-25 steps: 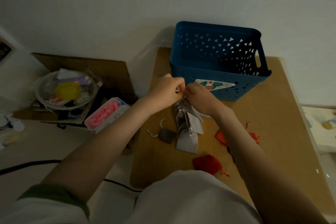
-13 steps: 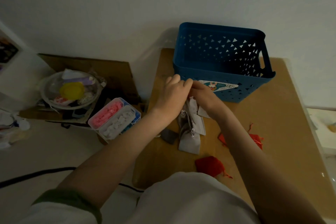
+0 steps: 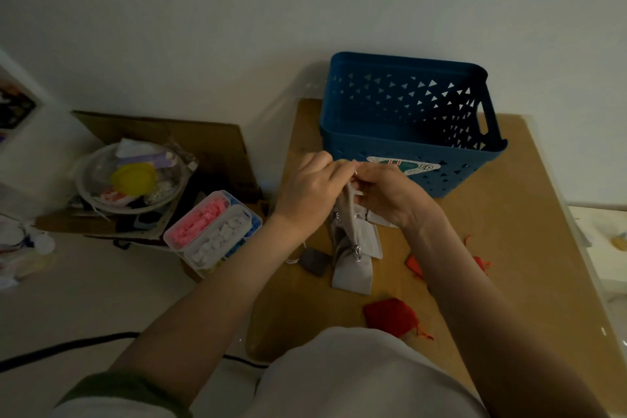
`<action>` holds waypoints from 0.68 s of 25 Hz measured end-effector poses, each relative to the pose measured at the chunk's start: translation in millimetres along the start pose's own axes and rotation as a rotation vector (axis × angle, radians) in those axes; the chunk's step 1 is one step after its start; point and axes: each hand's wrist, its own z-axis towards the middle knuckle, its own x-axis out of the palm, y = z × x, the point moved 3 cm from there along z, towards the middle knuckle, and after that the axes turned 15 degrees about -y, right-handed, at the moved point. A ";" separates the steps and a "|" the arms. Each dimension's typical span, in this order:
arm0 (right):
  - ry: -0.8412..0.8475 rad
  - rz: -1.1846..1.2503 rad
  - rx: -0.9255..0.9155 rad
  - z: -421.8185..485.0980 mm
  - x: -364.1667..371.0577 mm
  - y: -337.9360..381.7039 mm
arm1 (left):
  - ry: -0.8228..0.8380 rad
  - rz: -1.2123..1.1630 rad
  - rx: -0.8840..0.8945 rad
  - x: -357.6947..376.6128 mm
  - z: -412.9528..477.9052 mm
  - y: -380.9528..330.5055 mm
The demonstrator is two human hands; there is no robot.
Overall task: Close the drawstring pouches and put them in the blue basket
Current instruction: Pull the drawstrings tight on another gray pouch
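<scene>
As hands (image 3: 309,194) pinch pouch (image 3: 349,215), basket (image 3: 390,146) label (image 3: 403,167) "EP"

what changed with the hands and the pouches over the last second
Little. The left hand and right hand keep pinching the top of the grey pouch before the blue basket; only their fingers shifted on it. Nothing was let go. The basket, red pouch and dark pouch stayed put.
</scene>
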 end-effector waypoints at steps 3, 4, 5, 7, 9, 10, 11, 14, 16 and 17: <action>-0.020 0.044 0.033 0.4 -0.6 -4.8 | 0.018 -0.043 -0.060 3.2 -0.7 5.6; -0.035 0.041 0.016 -0.3 -1.1 -5.0 | 0.034 -0.049 -0.136 4.6 -0.1 6.8; -0.050 0.035 -0.005 -1.2 -1.5 -4.5 | 0.044 -0.041 -0.243 6.0 -0.5 7.6; -0.071 0.040 -0.042 -2.1 -2.5 -3.9 | 0.007 0.004 -0.514 6.1 -3.1 8.2; -0.071 0.068 -0.060 -3.2 -3.4 -4.4 | -0.049 0.037 -0.730 4.3 -6.2 7.3; -0.068 0.081 -0.060 -3.6 -4.1 -4.6 | -0.027 0.043 -0.789 5.6 -7.2 5.7; -0.067 0.091 -0.056 -4.0 -4.5 -5.2 | 0.014 0.043 -0.804 8.2 -8.4 4.1; -0.074 0.103 -0.055 -4.4 -6.3 -6.4 | 0.035 0.043 -0.797 15.0 -11.9 -0.1; -0.086 0.113 -0.057 -4.0 -8.4 -6.8 | -0.028 0.079 -0.863 13.7 -11.3 -3.0; -0.092 0.123 -0.059 -3.6 -9.4 -7.5 | -0.036 0.093 -0.882 14.3 -10.3 -4.8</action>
